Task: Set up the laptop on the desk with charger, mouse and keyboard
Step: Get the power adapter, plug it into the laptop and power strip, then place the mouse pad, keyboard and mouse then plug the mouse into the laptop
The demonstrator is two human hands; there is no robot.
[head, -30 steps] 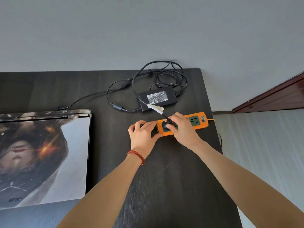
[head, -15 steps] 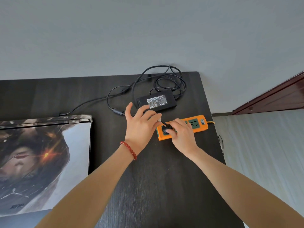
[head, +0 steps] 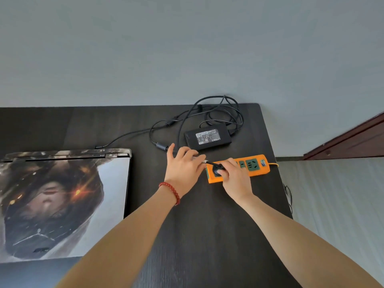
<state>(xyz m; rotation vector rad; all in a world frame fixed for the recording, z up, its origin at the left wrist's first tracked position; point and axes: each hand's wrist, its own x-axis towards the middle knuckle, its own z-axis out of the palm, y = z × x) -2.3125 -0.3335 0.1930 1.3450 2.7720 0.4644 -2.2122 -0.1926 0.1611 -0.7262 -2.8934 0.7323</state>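
The plug (head: 218,169) sits in the left socket of the orange strip (head: 257,172), near the desk's (head: 187,246) right edge. I cannot confirm it is fully seated; fingers cover most of it. My right hand (head: 233,177) is closed around the plug from above. My left hand (head: 184,169) lies just left of the strip with fingers spread and loose, holding nothing that I can make out, though it hides the cable's white tag.

The charger (head: 208,138) lies label-up just behind the strip, its cables (head: 224,113) coiled loosely toward the back corner. One lead runs left to the rear of the laptop (head: 62,204), which lies closed on the left side of the desk. Whether that lead is plugged in I cannot tell. No mouse or keyboard is in view.

Risks, as I judge them:
- The strip rests free on the desk. Pressing without a steadying hand could push it toward the right edge.
- A half-seated plug would leave the laptop unpowered.
- The loose coils could snag a wrist as the hands pull back and drag the charger.
- The strip's yellow lead (head: 273,164) drops over the edge; its weight could tug the strip sideways.
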